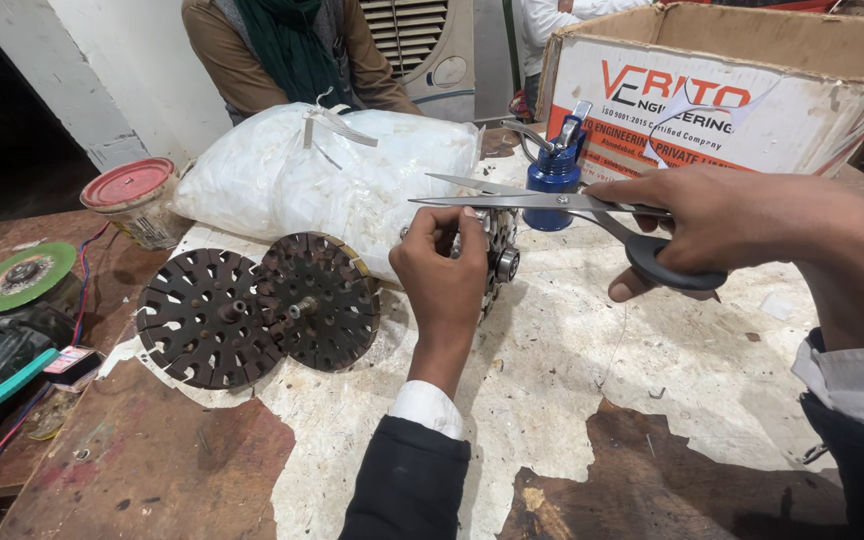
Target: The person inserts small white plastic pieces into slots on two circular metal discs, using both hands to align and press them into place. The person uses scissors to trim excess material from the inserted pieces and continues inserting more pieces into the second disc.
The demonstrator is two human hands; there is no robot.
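A worn wooden table (152, 470), its top patched with torn whitish paper, fills the view, with a pale wall behind and another person (287, 50) in a brown jacket and green scarf sitting at the far side.

The left hand (444, 268) comes up from the bottom edge in a dark sleeve with a white cuff, wrist bent back and fingers curled. Its grip is pressed around a small metal motor part (497, 255), which stands on edge on the table just behind the fingers; only its right rim and a round hub show.

The right hand (722, 225) reaches in from the right, palm down, thumb and fingers through the dark handles of a pair of scissors (552, 200). That grip is closed around the handles. The blades are slightly parted and point left, lying level just above the left hand's fingertips and the motor part; whether they touch it cannot be told.

To the left of the left hand, two dark slotted metal discs (257, 315) lie overlapping on the table. Behind them sits a white plastic bag (322, 170) stuffed with white strips. A blue oil can (555, 175) stands behind the scissors, before a large cardboard box (752, 100). At far left are a red-lidded jar (135, 200) and a green grinding disc (22, 275).
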